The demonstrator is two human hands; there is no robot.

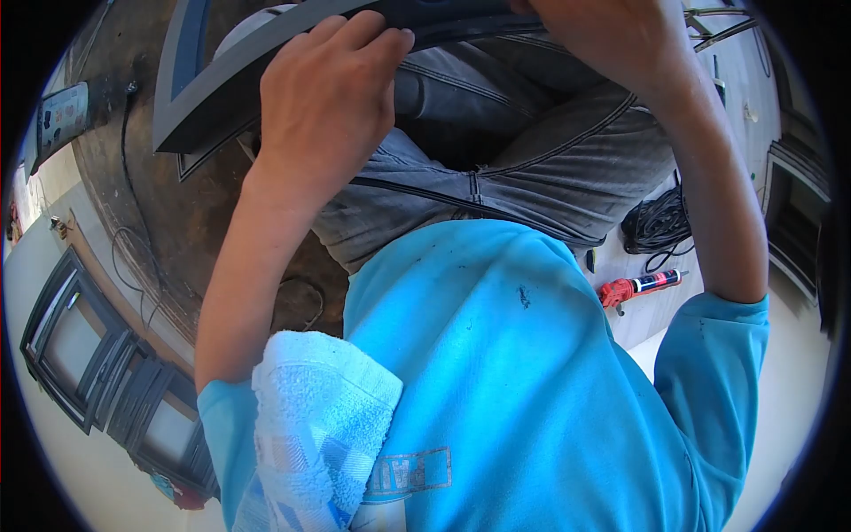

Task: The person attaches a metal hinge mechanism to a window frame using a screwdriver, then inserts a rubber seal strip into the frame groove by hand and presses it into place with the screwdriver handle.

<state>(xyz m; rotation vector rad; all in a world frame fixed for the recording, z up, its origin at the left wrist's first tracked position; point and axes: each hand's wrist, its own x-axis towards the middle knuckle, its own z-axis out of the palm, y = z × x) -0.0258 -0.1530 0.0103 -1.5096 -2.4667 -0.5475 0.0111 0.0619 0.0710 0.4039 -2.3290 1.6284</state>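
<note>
A dark grey frame [222, 93] crosses the top of the head view, with a mitred corner at the upper left. My left hand [328, 97] is closed over its bar, the fingers curled around the edge. At the top right, my right hand [620, 40] is beside the same frame; the image edge cuts off most of its fingers, so their grip is hidden. A thin black strip [425, 192] lies across the lap of the grey jeans [567, 168].
On the right are a red caulking gun [625, 291] and a coiled black cable [658, 222]. More dark frames stand at the left [84, 355] and far right [789, 222]. A towel [324, 399] hangs over the blue shirt. Another cord [128, 168] runs along the brown surface.
</note>
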